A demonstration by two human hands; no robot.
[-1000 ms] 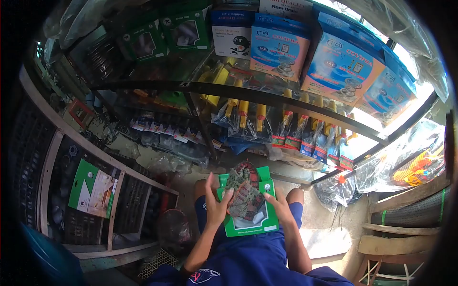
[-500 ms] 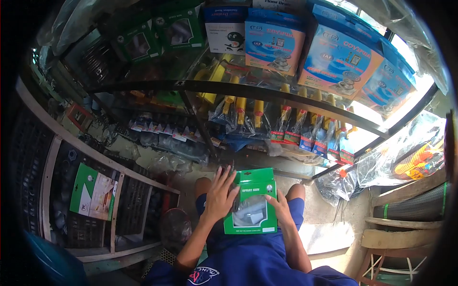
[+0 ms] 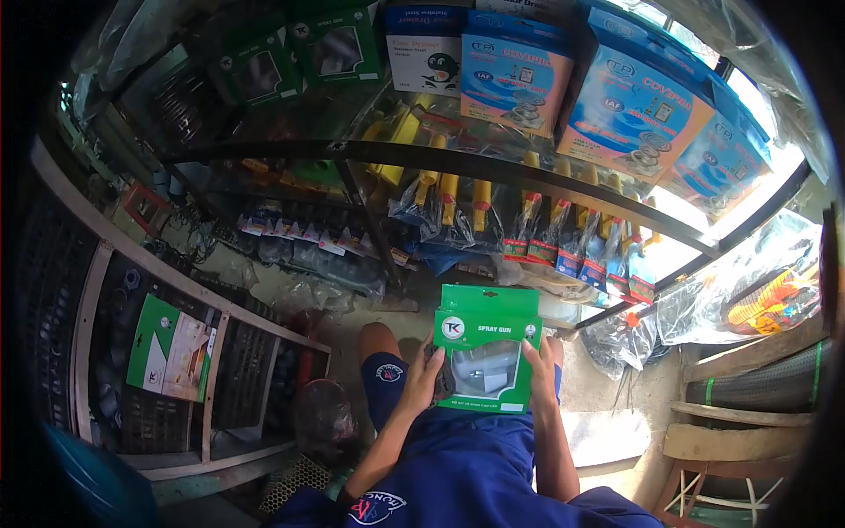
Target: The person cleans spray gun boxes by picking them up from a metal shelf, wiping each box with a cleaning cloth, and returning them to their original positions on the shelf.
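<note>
A green box [image 3: 487, 403] printed "SPRAY GUN" is held upright above my lap, its clear window showing a pale item inside. My left hand [image 3: 426, 374] grips the box's left edge, thumb on the front. Between that hand and the box there is also a dark object [image 3: 443, 380], which I cannot make out clearly. On the right edge, my right hand [image 3: 540, 365] holds the box with its thumb on the front and its other fingers mostly behind.
A glass shelf with a dark frame [image 3: 405, 158] stands ahead, bearing blue boxes [image 3: 634, 106] and green boxes [image 3: 334, 42]. Yellow-handled tools [image 3: 449, 198] hang below. At left is a rack [image 3: 220, 378] with another green package [image 3: 167, 348]; rolled mesh [image 3: 757, 387] lies at right.
My left hand has moved from the box's upper left corner down to its left edge. The box has risen and shifted slightly right, uncovering its round logo.
</note>
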